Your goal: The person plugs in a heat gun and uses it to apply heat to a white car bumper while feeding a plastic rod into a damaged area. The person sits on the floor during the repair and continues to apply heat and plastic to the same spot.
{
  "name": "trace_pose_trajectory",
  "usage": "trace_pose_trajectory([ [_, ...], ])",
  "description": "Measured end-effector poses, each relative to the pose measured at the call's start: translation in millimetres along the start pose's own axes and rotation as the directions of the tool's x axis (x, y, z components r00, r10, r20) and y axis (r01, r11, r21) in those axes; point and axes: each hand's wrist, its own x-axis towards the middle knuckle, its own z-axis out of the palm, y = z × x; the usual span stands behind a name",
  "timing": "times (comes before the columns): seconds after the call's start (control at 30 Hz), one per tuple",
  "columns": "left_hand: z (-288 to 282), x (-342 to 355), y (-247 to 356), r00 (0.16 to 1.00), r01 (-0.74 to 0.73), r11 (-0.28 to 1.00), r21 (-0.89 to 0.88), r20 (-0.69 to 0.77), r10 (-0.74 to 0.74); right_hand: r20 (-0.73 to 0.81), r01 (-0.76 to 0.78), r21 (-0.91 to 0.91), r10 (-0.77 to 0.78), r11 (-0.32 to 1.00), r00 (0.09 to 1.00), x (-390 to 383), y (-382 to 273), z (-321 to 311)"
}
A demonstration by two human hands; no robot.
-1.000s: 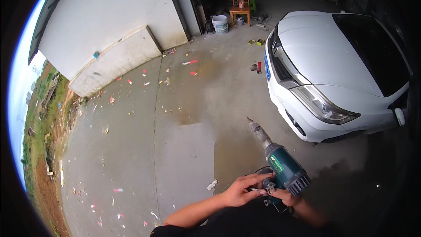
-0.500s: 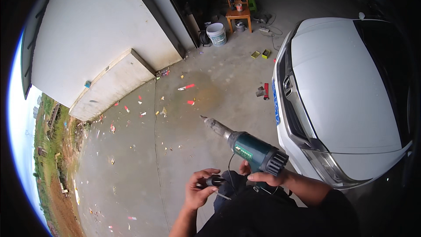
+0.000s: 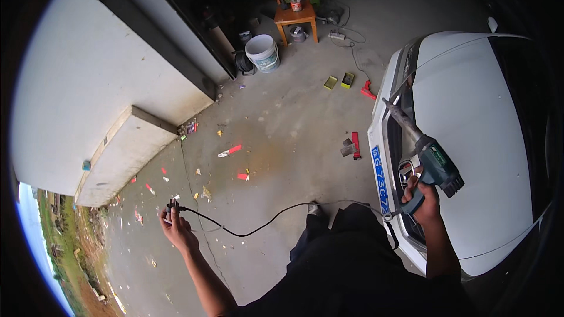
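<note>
Taking the middle of my view as the clock's centre, I have the right hand (image 3: 430, 202) at four o'clock, closed around the handle of the green hot-air gun (image 3: 438, 165), whose long axis slants from the nozzle (image 3: 405, 121) at eleven to the ribbed rear end at five, seen against the white car (image 3: 470, 94). From my left hand (image 3: 179, 233) the gun lies well apart, between two and three o'clock. That left hand, at eight, reaches out with bent wrist, pinching what looks like a black plug (image 3: 171, 204), its black cord (image 3: 238, 235) leaving toward four.
</note>
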Motion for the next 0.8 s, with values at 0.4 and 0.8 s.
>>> trace_pose_trajectory([
  [0.4,393.6,239.8,-52.6,0.910,-0.033,0.999,-0.001,0.414,0.031,-0.271,0.184,0.220,-0.121,0.958,0.955,341.1,-8.7,62.4],
  [0.8,681.7,374.3,-99.7,0.906,-0.015,0.994,0.108,0.421,-0.032,-0.603,-0.044,0.242,0.186,0.969,0.776,674.1,-85.6,74.3],
])
